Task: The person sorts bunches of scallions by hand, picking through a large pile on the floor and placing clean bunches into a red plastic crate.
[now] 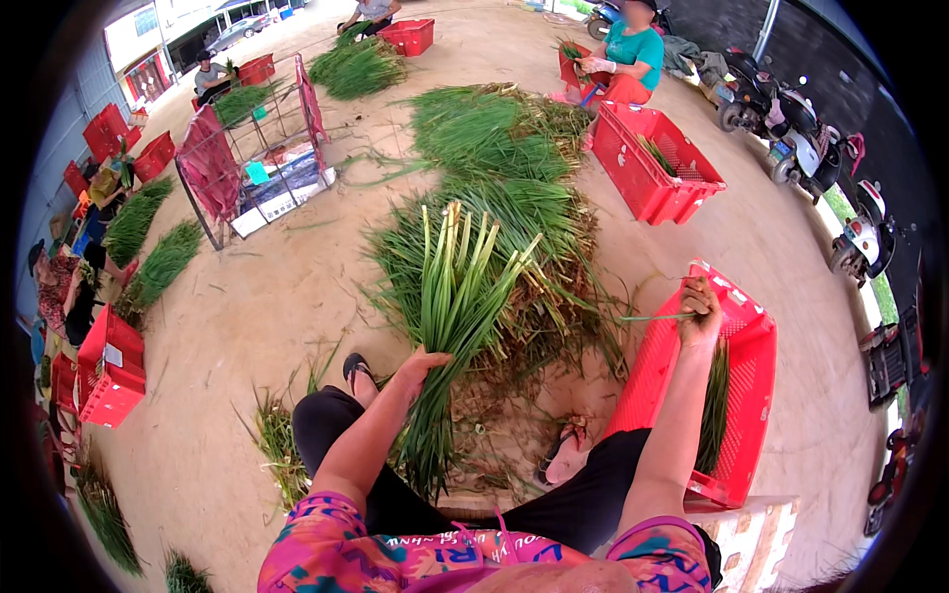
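My left hand (pixel 428 364) is closed round a thick bunch of long green leafy stalks (pixel 453 296) with pale cut ends pointing up, held between my knees. My right hand (pixel 698 312), dirt on its fingers, is closed on a thin green strand (pixel 647 318) above the near end of a red perforated crate (pixel 741 415) beside my right leg. Stalks lie lengthwise inside that crate. In front of me a large pile of similar stalks (pixel 563 257) covers the concrete, with brown root ends and loose trimmings around it.
A person in teal (pixel 633 54) sits beside another crate (pixel 652 183). A metal-framed cart (pixel 257 178) stands front left. Other workers (pixel 59 287) with crates and piles line the left and back. Scooters (pixel 806 158) stand along the right wall.
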`<act>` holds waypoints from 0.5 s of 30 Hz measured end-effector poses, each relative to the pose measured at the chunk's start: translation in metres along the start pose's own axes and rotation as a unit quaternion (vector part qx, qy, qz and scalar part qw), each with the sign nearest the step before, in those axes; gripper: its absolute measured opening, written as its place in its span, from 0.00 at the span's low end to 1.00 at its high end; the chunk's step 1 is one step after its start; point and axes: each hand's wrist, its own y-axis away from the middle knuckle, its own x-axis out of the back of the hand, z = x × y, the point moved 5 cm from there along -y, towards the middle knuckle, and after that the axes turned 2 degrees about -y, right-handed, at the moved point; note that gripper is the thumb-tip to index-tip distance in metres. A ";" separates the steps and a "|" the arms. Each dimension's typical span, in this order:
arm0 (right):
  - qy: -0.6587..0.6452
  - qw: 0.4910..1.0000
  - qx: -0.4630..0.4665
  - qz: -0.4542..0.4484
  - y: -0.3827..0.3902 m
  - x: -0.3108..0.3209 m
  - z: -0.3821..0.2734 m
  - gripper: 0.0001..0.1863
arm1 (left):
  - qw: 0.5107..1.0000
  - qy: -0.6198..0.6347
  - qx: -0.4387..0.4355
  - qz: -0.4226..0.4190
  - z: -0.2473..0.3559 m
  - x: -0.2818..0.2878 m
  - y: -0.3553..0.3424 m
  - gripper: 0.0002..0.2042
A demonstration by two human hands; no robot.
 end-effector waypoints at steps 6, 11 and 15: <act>-0.051 0.984 0.136 -0.103 0.036 -0.047 -0.035 0.01 | 0.998 0.052 0.011 -0.027 0.002 0.001 0.003 0.18; 0.627 0.745 -0.148 0.173 0.014 -0.005 0.069 0.15 | 0.996 0.065 0.041 -0.043 0.001 0.002 0.007 0.18; 0.920 0.368 -0.101 -0.091 0.001 -0.005 0.167 0.20 | 0.999 0.009 0.015 -0.037 0.004 -0.011 0.006 0.19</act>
